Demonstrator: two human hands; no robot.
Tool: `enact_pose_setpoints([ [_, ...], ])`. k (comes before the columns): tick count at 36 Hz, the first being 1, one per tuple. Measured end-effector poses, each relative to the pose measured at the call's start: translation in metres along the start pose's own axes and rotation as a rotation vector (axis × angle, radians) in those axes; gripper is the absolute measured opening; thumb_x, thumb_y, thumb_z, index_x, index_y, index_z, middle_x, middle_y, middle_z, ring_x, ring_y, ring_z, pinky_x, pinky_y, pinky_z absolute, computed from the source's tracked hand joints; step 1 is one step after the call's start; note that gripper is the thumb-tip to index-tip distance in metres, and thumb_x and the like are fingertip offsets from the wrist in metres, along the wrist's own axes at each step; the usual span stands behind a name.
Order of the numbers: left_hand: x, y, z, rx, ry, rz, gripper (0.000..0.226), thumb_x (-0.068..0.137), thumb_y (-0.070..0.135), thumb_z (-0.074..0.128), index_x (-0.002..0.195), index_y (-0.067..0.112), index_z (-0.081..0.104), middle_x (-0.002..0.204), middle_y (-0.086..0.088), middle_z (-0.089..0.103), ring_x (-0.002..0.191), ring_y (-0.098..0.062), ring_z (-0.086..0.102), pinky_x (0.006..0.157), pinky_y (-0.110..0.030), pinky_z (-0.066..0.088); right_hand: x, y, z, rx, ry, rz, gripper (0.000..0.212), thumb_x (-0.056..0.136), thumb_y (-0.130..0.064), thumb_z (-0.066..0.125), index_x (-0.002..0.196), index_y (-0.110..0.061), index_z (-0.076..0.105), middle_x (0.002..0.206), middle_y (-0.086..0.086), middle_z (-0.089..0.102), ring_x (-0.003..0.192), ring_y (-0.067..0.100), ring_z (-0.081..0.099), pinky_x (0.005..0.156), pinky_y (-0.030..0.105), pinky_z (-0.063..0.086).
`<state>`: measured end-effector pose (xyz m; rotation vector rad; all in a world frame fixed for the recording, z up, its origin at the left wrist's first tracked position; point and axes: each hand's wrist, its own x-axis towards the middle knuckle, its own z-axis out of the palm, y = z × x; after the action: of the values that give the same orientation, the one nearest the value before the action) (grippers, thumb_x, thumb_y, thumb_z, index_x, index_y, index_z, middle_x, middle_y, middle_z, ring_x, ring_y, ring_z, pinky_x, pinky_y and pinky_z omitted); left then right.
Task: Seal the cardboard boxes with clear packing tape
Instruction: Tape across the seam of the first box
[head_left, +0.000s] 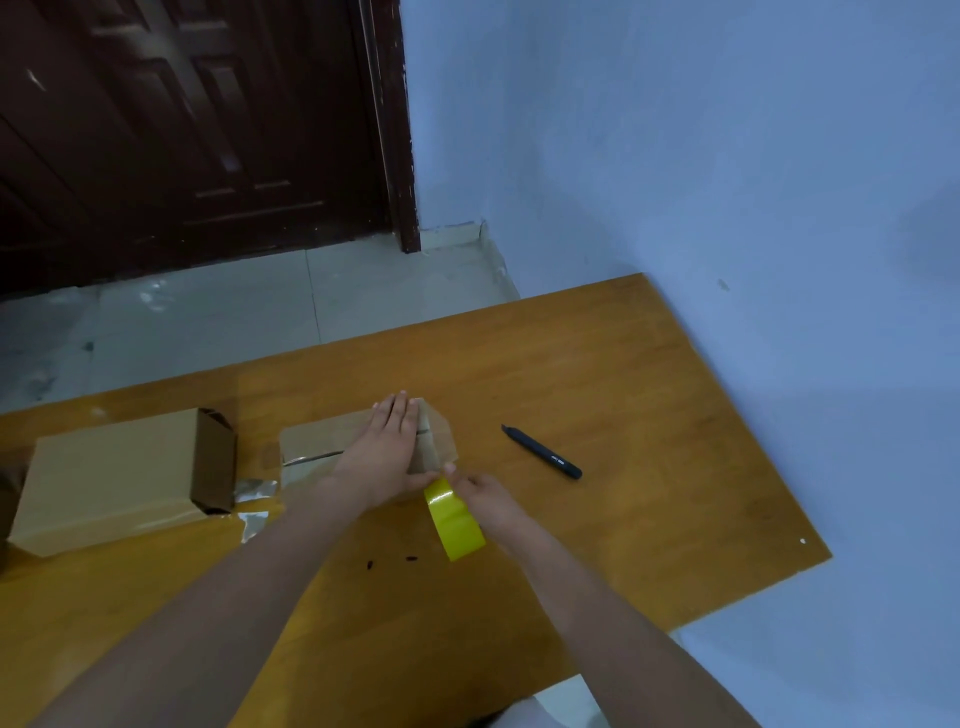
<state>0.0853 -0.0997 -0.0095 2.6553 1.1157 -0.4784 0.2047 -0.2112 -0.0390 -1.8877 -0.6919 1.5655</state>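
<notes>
A small cardboard box (311, 441) lies on the wooden table (649, 415) in the middle of the view. My left hand (387, 447) rests flat on its top, fingers straight, covering the right half. Just below the box's near right corner, my right hand (485, 499) grips a yellowish roll of packing tape (454, 519), thumb up toward the box. A larger cardboard box (114, 478) lies at the left with its right end flaps open (213, 462). Loose shiny tape (254, 493) trails between the two boxes.
A black utility knife (543, 452) lies on the table right of the small box. The table's far edge drops to a tiled floor (260, 306); a dark wooden door (182, 119) and a blue wall (675, 156) stand beyond. Two small dark marks (389, 561) lie near my forearms.
</notes>
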Motion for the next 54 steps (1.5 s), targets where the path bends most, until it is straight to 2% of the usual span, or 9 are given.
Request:
enact_pose_setpoints([
  [6, -0.002, 0.0, -0.003, -0.015, -0.01, 0.0, 0.103, 0.087, 0.063, 0.048, 0.149, 0.001, -0.007, 0.158, -0.015, -0.008, 0.146, -0.027, -0.007, 0.117, -0.035, -0.006, 0.014, 0.01, -0.045, -0.105, 0.498, -0.051, 0.025, 0.097, -0.029, 0.049, 0.077, -0.015, 0.043, 0.075, 0.004, 0.051, 0.072, 0.022, 0.052, 0.068, 0.035, 0.04],
  [10, -0.002, 0.0, -0.004, -0.046, -0.015, 0.003, 0.103, 0.087, 0.061, 0.049, 0.149, 0.001, -0.007, 0.158, -0.015, -0.009, 0.146, -0.026, -0.009, 0.117, -0.034, -0.006, 0.03, 0.019, -0.071, -0.553, 0.596, 0.061, 0.03, 0.097, -0.025, 0.05, 0.119, -0.006, 0.044, 0.124, 0.011, 0.044, 0.121, 0.028, 0.041, 0.089, 0.036, 0.042],
  [15, -0.002, -0.005, -0.008, -0.09, -0.029, 0.021, 0.104, 0.087, 0.063, 0.048, 0.149, 0.002, -0.009, 0.158, -0.014, -0.012, 0.146, -0.024, -0.01, 0.117, -0.032, -0.006, 0.051, 0.031, -0.085, -0.848, 0.511, 0.096, 0.045, 0.099, -0.025, 0.045, 0.14, -0.012, 0.03, 0.144, 0.007, 0.029, 0.133, 0.027, 0.028, 0.102, 0.041, 0.035],
  [23, -0.003, -0.005, -0.009, -0.129, -0.042, 0.024, 0.107, 0.085, 0.063, 0.051, 0.149, 0.002, -0.009, 0.158, -0.014, -0.013, 0.146, -0.024, -0.013, 0.115, -0.031, -0.009, 0.064, 0.032, -0.084, -1.145, 0.434, -0.004, 0.028, 0.098, -0.013, 0.048, 0.124, -0.011, 0.039, 0.13, 0.012, 0.041, 0.121, 0.03, 0.04, 0.094, 0.037, 0.045],
  [30, -0.003, -0.008, -0.006, -0.114, -0.027, 0.043, 0.113, 0.081, 0.068, 0.051, 0.148, 0.001, -0.01, 0.157, -0.015, -0.014, 0.146, -0.024, -0.014, 0.114, -0.03, -0.013, 0.06, 0.017, -0.103, -0.706, 0.272, -0.125, 0.023, 0.101, -0.02, 0.039, 0.118, -0.005, 0.042, 0.107, 0.016, 0.058, 0.097, 0.034, 0.057, 0.074, 0.038, 0.043],
  [36, -0.003, -0.01, -0.002, -0.096, -0.038, 0.043, 0.136, 0.056, 0.091, 0.032, 0.147, 0.003, -0.015, 0.157, -0.014, -0.018, 0.145, -0.022, -0.018, 0.112, -0.03, -0.016, 0.019, -0.022, -0.111, -0.562, -0.025, -0.365, 0.011, 0.096, -0.027, 0.054, 0.105, -0.023, 0.059, 0.078, 0.001, 0.059, 0.07, 0.016, 0.053, 0.063, 0.03, 0.039],
  [40, -0.004, -0.008, -0.001, -0.105, -0.031, 0.05, 0.132, 0.064, 0.085, 0.046, 0.147, 0.003, -0.015, 0.156, -0.014, -0.02, 0.144, -0.023, -0.02, 0.114, -0.032, -0.016, -0.001, -0.04, -0.108, -0.667, -0.171, -0.381, 0.018, 0.091, -0.028, 0.062, 0.106, -0.022, 0.069, 0.073, -0.01, 0.061, 0.067, 0.003, 0.053, 0.063, 0.019, 0.039],
  [45, -0.005, -0.007, -0.004, -0.098, -0.044, 0.051, 0.131, 0.067, 0.08, 0.053, 0.147, 0.002, -0.015, 0.156, -0.015, -0.02, 0.144, -0.023, -0.02, 0.113, -0.032, -0.016, -0.007, -0.048, -0.093, -1.01, -0.156, -0.402, 0.022, 0.093, -0.038, 0.056, 0.109, -0.03, 0.068, 0.088, -0.008, 0.065, 0.069, 0.008, 0.052, 0.058, 0.026, 0.04],
  [54, -0.006, -0.005, -0.006, -0.087, -0.051, 0.044, 0.13, 0.068, 0.079, 0.054, 0.147, 0.002, -0.016, 0.156, -0.015, -0.02, 0.144, -0.024, -0.02, 0.113, -0.032, -0.015, -0.005, -0.053, -0.084, -1.109, -0.101, -0.396, 0.026, 0.093, -0.04, 0.053, 0.114, -0.033, 0.065, 0.094, -0.007, 0.065, 0.078, 0.013, 0.055, 0.065, 0.033, 0.048],
])
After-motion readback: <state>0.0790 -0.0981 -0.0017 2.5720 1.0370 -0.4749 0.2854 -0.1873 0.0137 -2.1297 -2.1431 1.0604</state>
